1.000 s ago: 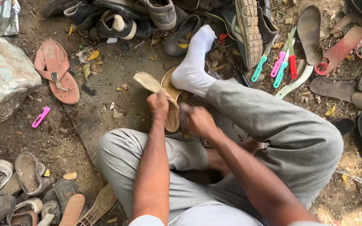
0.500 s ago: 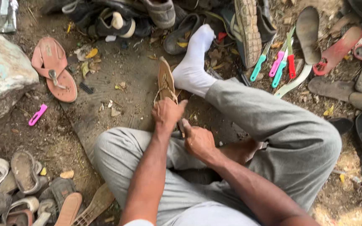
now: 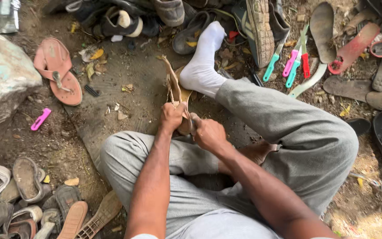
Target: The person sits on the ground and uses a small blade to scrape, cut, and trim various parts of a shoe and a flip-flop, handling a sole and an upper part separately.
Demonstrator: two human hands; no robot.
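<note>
Dirt ground strewn with worn shoes surrounds you; your left hand and right hand both clamp a tan sandal near your white-socked foot.

pink sandal, grey rock, coloured knives

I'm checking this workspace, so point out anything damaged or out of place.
The tan sandal gripped by the left hand and right hand looks damaged: it stands on edge with its layers or straps splayed apart. A lone pink sandal lies by the rock, and colourful knives lie loose on the dirt.
</note>
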